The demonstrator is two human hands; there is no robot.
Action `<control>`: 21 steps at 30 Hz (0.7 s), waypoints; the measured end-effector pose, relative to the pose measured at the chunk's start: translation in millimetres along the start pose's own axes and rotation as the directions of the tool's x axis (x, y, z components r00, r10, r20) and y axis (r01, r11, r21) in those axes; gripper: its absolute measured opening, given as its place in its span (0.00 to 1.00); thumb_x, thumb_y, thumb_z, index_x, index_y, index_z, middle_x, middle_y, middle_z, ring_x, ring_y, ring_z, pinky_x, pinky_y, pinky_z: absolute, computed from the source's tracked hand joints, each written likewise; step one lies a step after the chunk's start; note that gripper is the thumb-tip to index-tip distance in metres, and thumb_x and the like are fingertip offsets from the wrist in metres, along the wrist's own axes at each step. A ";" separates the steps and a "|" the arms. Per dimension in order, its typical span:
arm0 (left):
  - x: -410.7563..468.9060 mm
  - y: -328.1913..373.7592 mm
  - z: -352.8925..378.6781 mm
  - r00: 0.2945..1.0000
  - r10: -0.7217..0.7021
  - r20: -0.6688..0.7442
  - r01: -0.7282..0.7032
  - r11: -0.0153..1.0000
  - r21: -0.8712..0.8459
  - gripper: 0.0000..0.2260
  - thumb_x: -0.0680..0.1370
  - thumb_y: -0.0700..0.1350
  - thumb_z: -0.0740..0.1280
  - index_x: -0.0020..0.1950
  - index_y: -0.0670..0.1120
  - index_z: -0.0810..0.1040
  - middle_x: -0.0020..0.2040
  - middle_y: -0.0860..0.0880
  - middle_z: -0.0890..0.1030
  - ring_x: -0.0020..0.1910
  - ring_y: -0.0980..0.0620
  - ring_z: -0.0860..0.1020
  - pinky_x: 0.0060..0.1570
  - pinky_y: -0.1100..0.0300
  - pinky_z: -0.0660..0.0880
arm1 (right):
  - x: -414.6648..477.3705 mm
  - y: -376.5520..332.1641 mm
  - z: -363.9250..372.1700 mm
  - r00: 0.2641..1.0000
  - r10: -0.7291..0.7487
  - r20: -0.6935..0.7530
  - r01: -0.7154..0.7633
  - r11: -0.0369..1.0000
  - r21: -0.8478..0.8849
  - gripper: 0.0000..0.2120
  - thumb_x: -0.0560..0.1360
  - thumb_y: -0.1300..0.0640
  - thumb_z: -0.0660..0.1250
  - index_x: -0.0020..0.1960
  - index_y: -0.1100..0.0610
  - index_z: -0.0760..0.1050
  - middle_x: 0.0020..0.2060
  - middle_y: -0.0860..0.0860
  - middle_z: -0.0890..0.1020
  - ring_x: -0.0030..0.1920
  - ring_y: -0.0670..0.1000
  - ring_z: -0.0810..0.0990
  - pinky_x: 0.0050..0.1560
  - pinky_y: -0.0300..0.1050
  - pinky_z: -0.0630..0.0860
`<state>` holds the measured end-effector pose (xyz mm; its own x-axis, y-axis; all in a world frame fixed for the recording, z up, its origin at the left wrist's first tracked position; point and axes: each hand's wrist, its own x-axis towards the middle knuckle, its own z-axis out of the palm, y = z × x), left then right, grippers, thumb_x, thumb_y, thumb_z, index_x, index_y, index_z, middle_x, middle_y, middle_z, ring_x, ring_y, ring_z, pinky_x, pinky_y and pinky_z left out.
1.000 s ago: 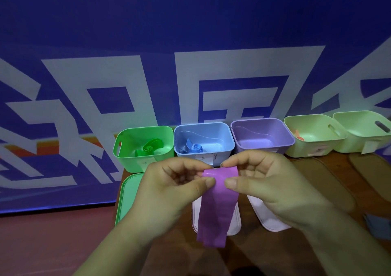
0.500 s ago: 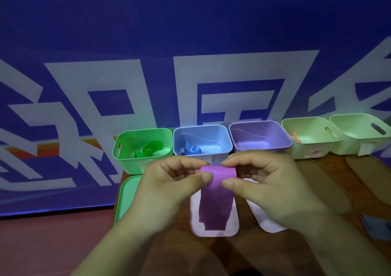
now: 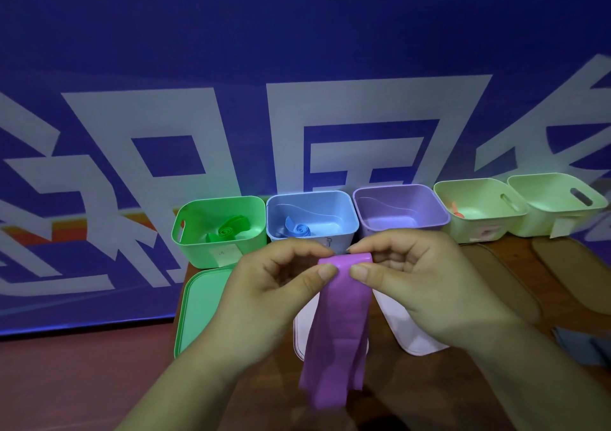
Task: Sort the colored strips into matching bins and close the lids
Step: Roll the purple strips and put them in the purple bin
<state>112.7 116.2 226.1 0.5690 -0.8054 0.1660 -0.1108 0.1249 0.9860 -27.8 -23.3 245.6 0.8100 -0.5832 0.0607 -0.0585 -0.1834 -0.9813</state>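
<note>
There is one camera, on the person's head. It looks forward and down. The left hand (image 3: 274, 285) and the right hand (image 3: 420, 282) are very close, low in the middle. The row of bins (image 3: 396, 206) is farther off, and the blue wall (image 3: 297, 34) fills the top.

A purple strip (image 3: 340, 325) is pinched at its folded top edge by the left hand (image 3: 277, 285) and the right hand (image 3: 416, 282); the rest is left hanging in front of a white lid (image 3: 303, 331). Behind the hands, a green bin (image 3: 205, 252), a blue bin (image 3: 310, 194) and a purple bin (image 3: 393, 188) are lined up open. A rolled green strip (image 3: 228, 230) is seen in the first and a rolled blue strip (image 3: 299, 230) in the second. A green lid (image 3: 198, 305) is laid flat before the green bin.
</note>
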 end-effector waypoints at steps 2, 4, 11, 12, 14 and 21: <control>-0.1 0.1 0.5 1.000 -0.011 0.024 0.012 0.999 -0.040 0.09 0.70 0.40 0.76 0.50 0.45 0.85 0.45 0.46 0.86 0.45 0.52 0.83 0.46 0.62 0.79 | -0.5 0.1 -0.6 1.000 0.014 -0.009 -0.014 1.000 0.009 0.10 0.69 0.64 0.76 0.47 0.53 0.84 0.42 0.51 0.87 0.45 0.49 0.86 0.47 0.40 0.81; -0.7 -0.8 1.3 0.999 -0.022 0.035 0.025 0.995 -0.100 0.10 0.69 0.38 0.75 0.50 0.44 0.85 0.45 0.45 0.86 0.45 0.51 0.84 0.46 0.63 0.79 | -0.3 1.6 -1.1 0.999 0.028 -0.022 -0.028 1.000 0.003 0.09 0.69 0.63 0.76 0.47 0.53 0.85 0.41 0.51 0.87 0.45 0.49 0.86 0.47 0.40 0.81; 0.9 -5.0 3.7 1.000 -0.014 0.012 0.015 0.991 -0.135 0.13 0.67 0.35 0.77 0.50 0.41 0.85 0.48 0.43 0.86 0.49 0.46 0.84 0.50 0.59 0.80 | -0.2 5.9 -1.6 0.997 0.072 -0.036 -0.072 0.997 0.001 0.08 0.70 0.62 0.76 0.47 0.53 0.85 0.42 0.51 0.87 0.46 0.50 0.86 0.51 0.45 0.81; 1.1 -4.8 3.9 1.000 -0.007 0.027 0.011 0.991 -0.137 0.12 0.67 0.34 0.77 0.49 0.42 0.85 0.47 0.42 0.86 0.47 0.47 0.84 0.49 0.59 0.80 | -0.4 5.9 -2.3 0.995 0.088 -0.042 -0.088 0.996 0.016 0.08 0.70 0.63 0.76 0.47 0.53 0.85 0.42 0.52 0.87 0.45 0.51 0.86 0.51 0.47 0.82; 0.7 -4.2 4.2 0.999 0.010 0.039 -0.005 0.994 -0.109 0.11 0.68 0.35 0.76 0.48 0.44 0.85 0.45 0.44 0.86 0.45 0.51 0.84 0.46 0.61 0.79 | -1.0 6.9 -2.9 0.993 0.115 -0.036 -0.114 0.993 0.028 0.08 0.70 0.62 0.76 0.47 0.52 0.85 0.42 0.53 0.87 0.46 0.53 0.86 0.53 0.52 0.82; -0.3 -4.2 5.6 1.000 -0.004 0.014 0.005 0.996 -0.086 0.12 0.64 0.36 0.76 0.45 0.47 0.86 0.44 0.47 0.86 0.43 0.53 0.83 0.45 0.63 0.80 | -3.8 15.8 0.8 0.984 0.177 -0.020 -0.175 0.980 0.100 0.08 0.71 0.63 0.75 0.48 0.52 0.85 0.43 0.55 0.87 0.48 0.55 0.86 0.58 0.57 0.80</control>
<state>108.5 112.7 221.8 0.5579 -0.8140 0.1618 -0.0374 0.1701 0.9847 -31.4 -23.3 229.7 0.7752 -0.6220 -0.1108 -0.1403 0.0015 -0.9901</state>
